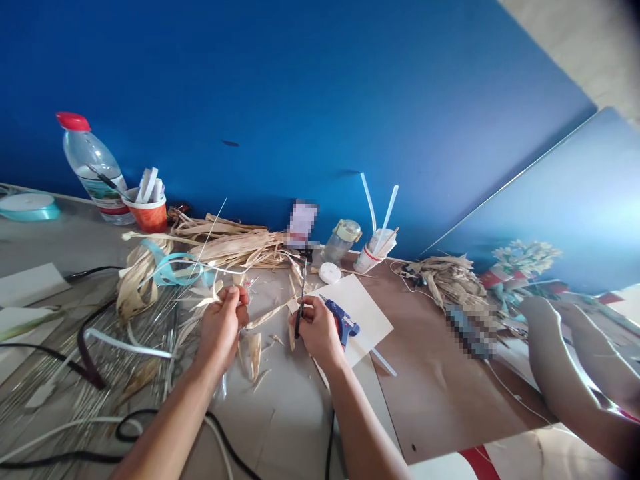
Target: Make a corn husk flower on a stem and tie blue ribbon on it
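My left hand (225, 323) is closed in a pinch, with a pale dried husk piece (209, 295) showing at its fingertips. A thin wire (215, 222) rises above that hand; I cannot tell whether it is held. My right hand (319, 328) grips dark scissors (300, 313), their narrow tip pointing away from me. Just right of those fingers, a blue glue gun (345, 323) lies on a white sheet (373, 313). Between my hands are husk scraps (254, 353) on the grey table. Behind them spreads a bundle of dried husks (240, 243).
Thin wires (155, 333) and black cable (230, 433) cover the left side. A red-capped bottle (97, 167), a red cup (150, 215), a glass jar (343, 240) and a paper cup (373, 253) line the blue partition (300, 100). Another person's arm (565, 380) reaches in at right.
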Action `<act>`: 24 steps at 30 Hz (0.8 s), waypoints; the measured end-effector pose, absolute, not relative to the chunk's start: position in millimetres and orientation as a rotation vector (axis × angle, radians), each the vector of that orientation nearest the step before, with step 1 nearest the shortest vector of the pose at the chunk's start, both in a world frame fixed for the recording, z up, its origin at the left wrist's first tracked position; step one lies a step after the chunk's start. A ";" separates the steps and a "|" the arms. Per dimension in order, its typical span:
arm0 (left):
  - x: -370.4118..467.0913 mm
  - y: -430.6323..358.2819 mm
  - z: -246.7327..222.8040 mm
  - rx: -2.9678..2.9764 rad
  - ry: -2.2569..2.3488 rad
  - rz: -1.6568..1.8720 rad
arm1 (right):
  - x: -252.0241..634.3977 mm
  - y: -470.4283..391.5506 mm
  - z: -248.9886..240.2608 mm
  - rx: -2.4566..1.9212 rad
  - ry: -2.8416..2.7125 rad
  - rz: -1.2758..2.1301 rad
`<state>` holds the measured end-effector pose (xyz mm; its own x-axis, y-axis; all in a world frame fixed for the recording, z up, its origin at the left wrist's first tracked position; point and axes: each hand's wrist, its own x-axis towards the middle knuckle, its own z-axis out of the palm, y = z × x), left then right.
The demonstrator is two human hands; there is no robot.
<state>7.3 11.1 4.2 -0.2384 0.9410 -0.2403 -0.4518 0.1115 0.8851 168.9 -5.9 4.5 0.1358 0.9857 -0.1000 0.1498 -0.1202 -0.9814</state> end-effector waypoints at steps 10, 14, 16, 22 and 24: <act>32.4 -2.4 -1.0 0.982 1.069 0.913 | 154.7 -9.0 13.5 -1.250 -0.992 1.081; 33.0 -1.4 -3.4 0.970 1.071 0.952 | 151.7 -9.0 9.9 -1.254 -1.050 1.035; 31.4 -0.4 -3.5 0.920 1.079 0.985 | 151.5 -10.0 8.7 -1.252 -1.110 1.028; 24.0 2.3 -0.6 0.790 1.074 1.101 | 152.3 -18.0 8.7 -1.391 -1.447 0.925; 21.7 2.8 0.6 0.761 1.085 1.133 | 150.7 -20.9 9.7 -1.412 -1.559 0.864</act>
